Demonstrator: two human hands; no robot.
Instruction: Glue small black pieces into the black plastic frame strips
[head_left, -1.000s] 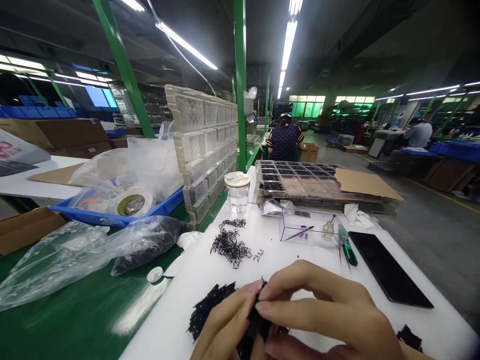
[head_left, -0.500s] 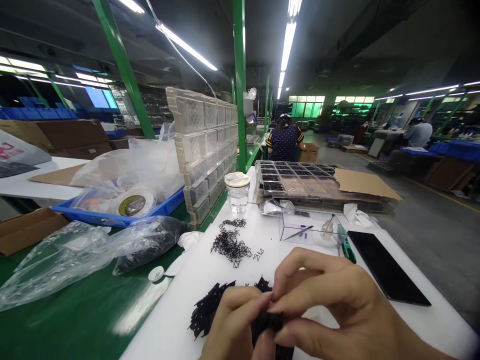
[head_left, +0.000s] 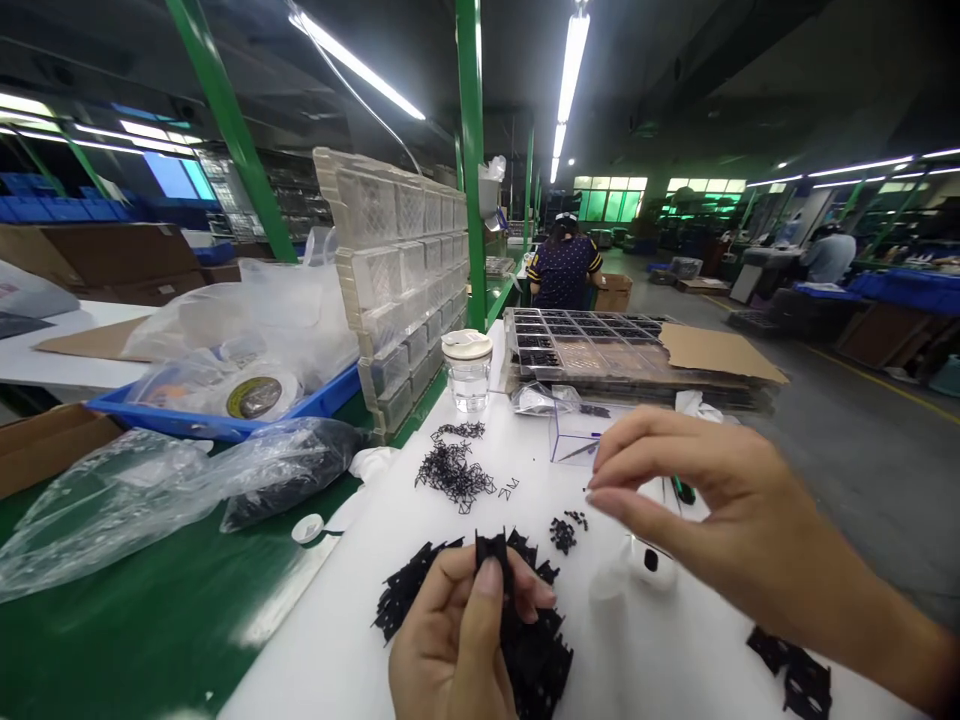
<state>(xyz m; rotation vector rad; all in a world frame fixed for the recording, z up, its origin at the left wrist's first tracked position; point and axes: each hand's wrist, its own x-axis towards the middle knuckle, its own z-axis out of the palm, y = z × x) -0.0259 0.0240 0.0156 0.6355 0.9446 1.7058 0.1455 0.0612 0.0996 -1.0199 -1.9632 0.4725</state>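
My left hand [head_left: 457, 635] is closed on a black plastic part [head_left: 491, 546], with the thumb pressed against its face. My right hand [head_left: 712, 490] is raised to the right, thumb and fingertips nearly together in a pinch. A tiny dark speck shows at those tips, too small to name. Below them lies a small heap of tiny black pieces [head_left: 562, 534]. More black plastic parts [head_left: 536, 660] are piled beside and under my left hand, with another pile [head_left: 409, 590] to its left. Thin black triangular frames [head_left: 454, 475] lie in a heap farther up the white table.
A lidded cup of clear liquid [head_left: 469, 385] stands behind the frames. A clear box [head_left: 574, 440] is partly hidden by my right hand. Stacked compartment trays [head_left: 592, 355] sit at the back. A white case [head_left: 649, 565] and other black parts [head_left: 795, 670] lie to the right.
My hands were together over the black part. The right hand has moved up and right, away from it, while the left still holds the part. The view has shifted slightly.
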